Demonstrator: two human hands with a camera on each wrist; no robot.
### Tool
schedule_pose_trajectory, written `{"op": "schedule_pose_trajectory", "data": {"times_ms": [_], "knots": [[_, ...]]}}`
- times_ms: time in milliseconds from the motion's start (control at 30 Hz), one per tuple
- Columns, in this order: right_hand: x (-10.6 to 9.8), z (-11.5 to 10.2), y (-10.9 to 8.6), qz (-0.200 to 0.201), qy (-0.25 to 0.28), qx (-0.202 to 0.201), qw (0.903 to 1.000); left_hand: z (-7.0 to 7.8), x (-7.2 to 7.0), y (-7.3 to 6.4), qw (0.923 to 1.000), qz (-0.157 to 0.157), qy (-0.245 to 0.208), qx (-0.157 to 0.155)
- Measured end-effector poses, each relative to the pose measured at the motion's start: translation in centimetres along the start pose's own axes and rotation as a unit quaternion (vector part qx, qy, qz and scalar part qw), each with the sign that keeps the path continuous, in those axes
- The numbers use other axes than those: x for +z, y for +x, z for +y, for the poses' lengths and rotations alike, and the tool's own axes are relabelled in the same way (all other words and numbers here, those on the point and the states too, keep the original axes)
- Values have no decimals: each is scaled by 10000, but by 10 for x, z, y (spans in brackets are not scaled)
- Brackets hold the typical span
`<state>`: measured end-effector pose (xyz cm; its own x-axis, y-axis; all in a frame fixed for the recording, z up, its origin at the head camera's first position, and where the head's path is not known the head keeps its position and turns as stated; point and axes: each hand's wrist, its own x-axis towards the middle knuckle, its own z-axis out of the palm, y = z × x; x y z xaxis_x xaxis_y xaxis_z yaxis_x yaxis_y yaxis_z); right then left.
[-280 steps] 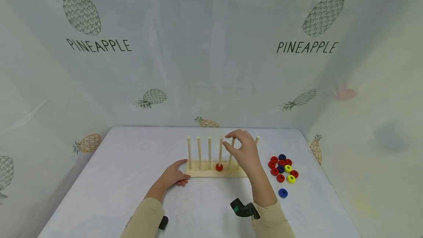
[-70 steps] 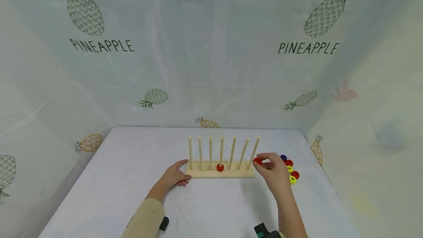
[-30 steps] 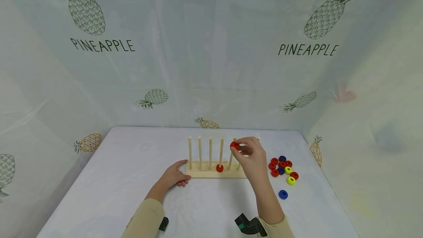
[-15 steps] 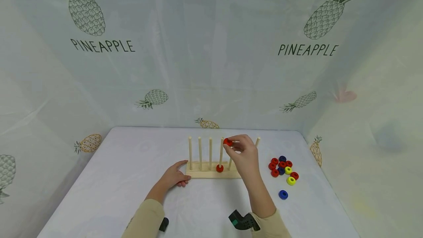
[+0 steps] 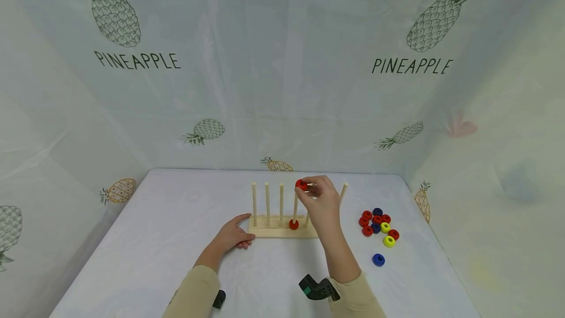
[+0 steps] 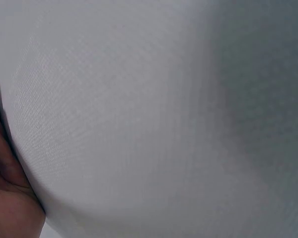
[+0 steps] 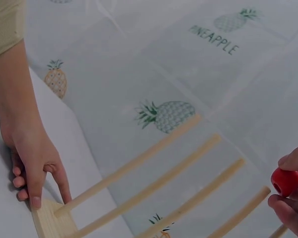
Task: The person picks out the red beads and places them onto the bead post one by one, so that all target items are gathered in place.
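A wooden peg stand (image 5: 273, 233) with a row of upright pegs stands in the middle of the table. My left hand (image 5: 233, 235) grips its left end between thumb and index finger; the right wrist view shows this left hand (image 7: 32, 153) too. Pinched in the fingertips of my right hand (image 5: 323, 203) is a red bead (image 5: 301, 185), at the top of the fourth peg from the left. In the right wrist view the held red bead (image 7: 286, 182) is close beside a peg tip. Another red bead (image 5: 293, 225) sits at the bottom of that fourth peg. My right hand hides some pegs.
To the right of the stand lies a cluster of loose beads: several red beads (image 5: 367, 231), dark blue beads (image 5: 375, 228) and yellow beads (image 5: 389, 241). One blue bead (image 5: 378, 259) lies apart, nearer the front. A printed pineapple curtain (image 5: 282, 87) hangs behind the white table (image 5: 154, 239).
My right hand has taken a red bead from beside the cluster and carried it left and up to the fourth peg's top. The left hand stays on the stand.
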<state>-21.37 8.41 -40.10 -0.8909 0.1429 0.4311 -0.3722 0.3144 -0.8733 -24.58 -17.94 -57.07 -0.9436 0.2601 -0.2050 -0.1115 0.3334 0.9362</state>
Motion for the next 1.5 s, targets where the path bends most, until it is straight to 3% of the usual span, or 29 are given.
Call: {"op": "schedule_pose_trajectory", "data": {"times_ms": [367,833,1500], "knots": [[6,2,3,95,-689,-105,9975,1,0,-1,10000,-26,49,15],[11,4,6,277,-797,-261,9961,0,0,-1,10000,-5,47,75],[12,3,9,170,-1122,71,9935,-2,-1,2,10000,-22,14,59]]}}
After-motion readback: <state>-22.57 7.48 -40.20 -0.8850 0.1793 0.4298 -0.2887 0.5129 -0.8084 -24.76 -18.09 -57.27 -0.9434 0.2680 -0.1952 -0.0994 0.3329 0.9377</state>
